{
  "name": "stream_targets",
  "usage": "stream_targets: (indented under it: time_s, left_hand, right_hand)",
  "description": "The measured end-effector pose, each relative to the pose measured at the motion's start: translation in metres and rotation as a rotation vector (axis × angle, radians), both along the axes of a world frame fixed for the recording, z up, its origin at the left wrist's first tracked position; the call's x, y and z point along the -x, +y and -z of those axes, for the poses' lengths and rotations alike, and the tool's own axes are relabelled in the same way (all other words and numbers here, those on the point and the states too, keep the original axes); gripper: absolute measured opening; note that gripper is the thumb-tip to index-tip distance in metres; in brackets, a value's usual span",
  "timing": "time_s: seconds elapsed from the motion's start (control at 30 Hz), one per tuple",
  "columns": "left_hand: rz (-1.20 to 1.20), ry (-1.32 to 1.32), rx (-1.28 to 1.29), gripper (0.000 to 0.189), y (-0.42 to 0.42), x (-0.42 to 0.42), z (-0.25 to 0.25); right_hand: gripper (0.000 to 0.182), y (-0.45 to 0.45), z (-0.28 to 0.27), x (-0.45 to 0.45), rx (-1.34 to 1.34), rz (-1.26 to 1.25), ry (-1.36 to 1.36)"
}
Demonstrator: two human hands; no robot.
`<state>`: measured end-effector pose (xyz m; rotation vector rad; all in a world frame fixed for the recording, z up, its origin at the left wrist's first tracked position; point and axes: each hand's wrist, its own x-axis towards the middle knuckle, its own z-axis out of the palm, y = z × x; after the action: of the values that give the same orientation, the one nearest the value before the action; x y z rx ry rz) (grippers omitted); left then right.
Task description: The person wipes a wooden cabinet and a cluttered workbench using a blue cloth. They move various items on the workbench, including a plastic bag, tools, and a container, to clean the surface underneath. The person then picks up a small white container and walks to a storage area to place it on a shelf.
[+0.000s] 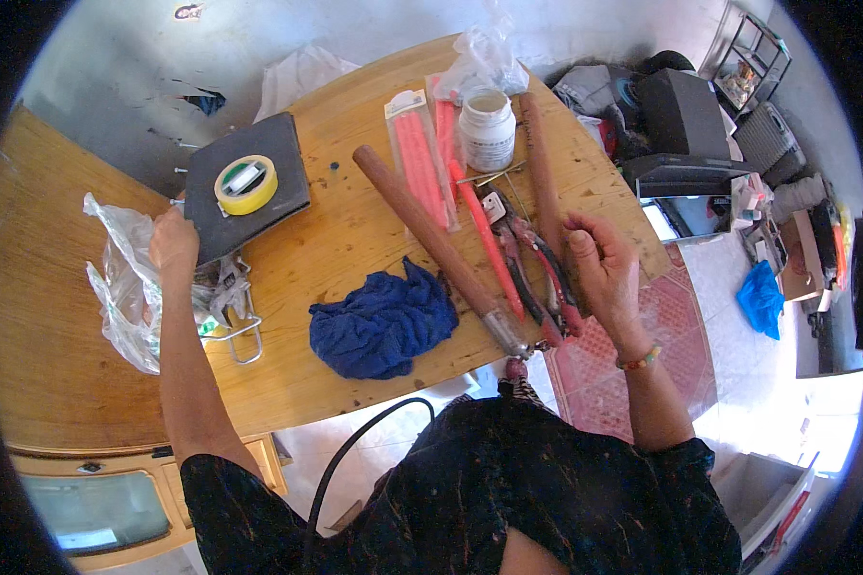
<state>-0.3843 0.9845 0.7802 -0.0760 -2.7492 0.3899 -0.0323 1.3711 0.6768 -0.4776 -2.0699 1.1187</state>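
My left hand [175,238] is at the near left corner of a black board [248,147]; its fingertips are partly hidden. A yellow tape roll [246,185] lies on the board with a small white item inside it. My right hand [595,251], fingers curled, is beside the lower end of a brown rod [539,154]; whether it touches the rod I cannot tell. Left of it lie red-and-black handled pliers [528,269], a red stick [485,237] and a second brown rod [431,233] with a metal end. A crumpled blue cloth [383,321] rests near the table's front edge.
On the wooden table [345,208] stand a white plastic jar [487,129] and a clear bag [485,61], near packaged red sticks [421,162]. Plastic bags [122,280] and a metal wire frame [248,338] are at the left. A black cable [352,438] curves before my body.
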Motion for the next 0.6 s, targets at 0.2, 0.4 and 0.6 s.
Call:
stream_targets:
  time_s: [0.2,0.4,0.6]
  left_hand:
    - [0.249,0.102,0.067,0.027,0.042,-0.058,-0.016]
    - [0.976,-0.925,-0.261,0.072,0.083,-0.182,0.0]
    - [0.932,-0.674,-0.301,0.079,0.072,-0.219,0.04]
  right_hand:
    - [0.02,-0.001,-0.004,0.001,0.005,-0.027,-0.016]
    - [0.019,0.001,-0.004,-0.001,-0.017,0.006,-0.012]
    - [0.02,-0.001,-0.004,-0.001,-0.013,-0.053,-0.011]
